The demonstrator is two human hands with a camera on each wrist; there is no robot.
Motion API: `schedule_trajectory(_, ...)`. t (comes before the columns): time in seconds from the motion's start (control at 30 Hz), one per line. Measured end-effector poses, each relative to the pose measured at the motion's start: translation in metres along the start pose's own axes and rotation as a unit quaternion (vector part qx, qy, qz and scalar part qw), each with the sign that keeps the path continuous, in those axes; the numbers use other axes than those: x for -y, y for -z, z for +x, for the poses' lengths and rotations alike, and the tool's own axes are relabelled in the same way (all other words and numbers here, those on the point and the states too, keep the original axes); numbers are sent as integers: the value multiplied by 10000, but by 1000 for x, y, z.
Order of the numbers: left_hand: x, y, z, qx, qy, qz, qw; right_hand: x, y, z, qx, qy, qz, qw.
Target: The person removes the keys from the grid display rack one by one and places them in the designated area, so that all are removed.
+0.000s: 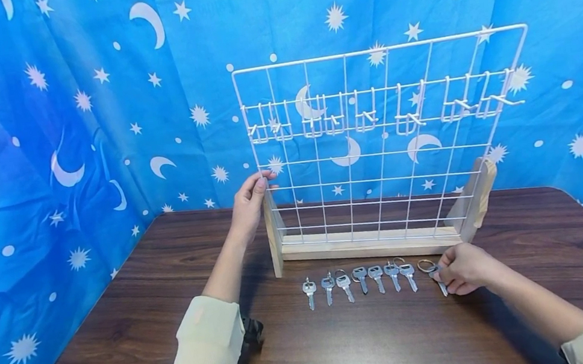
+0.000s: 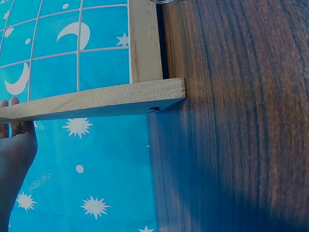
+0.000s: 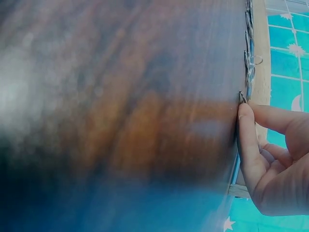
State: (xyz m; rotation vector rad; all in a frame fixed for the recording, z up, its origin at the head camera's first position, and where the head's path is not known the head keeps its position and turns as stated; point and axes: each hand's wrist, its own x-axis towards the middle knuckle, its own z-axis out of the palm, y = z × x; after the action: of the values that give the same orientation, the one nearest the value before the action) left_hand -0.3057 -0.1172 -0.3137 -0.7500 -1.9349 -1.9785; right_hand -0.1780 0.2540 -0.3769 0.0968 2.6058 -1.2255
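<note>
A white wire grid rack [image 1: 387,47] stands upright on a wooden base [image 1: 376,247]. My left hand [image 1: 248,208] grips its left wooden side post [image 2: 96,100] near the upper end, fingers wrapped about the edge. Low in front of the rack's right end, my right hand [image 1: 466,270] pinches a silver key [image 1: 443,288] between thumb and fingers. A ring [image 1: 427,265] is on that key, which is partly hidden by the fingertips. To its left, several silver keys [image 1: 343,281] lie in a row on the table, some with rings visible.
White wire hooks [image 1: 368,117] hang along the upper part of the grid, their prongs pointing forward. The dark wood table [image 1: 366,343] reaches back to a blue curtain [image 1: 190,67] with moons and stars. A small black object [image 1: 253,330] shows by the left sleeve.
</note>
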Motion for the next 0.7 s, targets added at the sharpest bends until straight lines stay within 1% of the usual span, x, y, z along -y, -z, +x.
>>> schedule_trajectory(0.2,0,0,0,-27,6,-18,10000,3,-1,-2,-119,-34,-58,9999)
schedule_trajectory(0.53,-1,0,-1,-44,52,142,9999,5,-3,-3,-270,-23,-264,9993)
schedule_trajectory(0.6,-1,-1,-1,-35,61,142,9999,7,-1,-5,-258,2,-363,9990)
schedule_trajectory(0.7,-1,-1,-1,-3,72,103,9999,11,4,-11,-252,189,-700,9971)
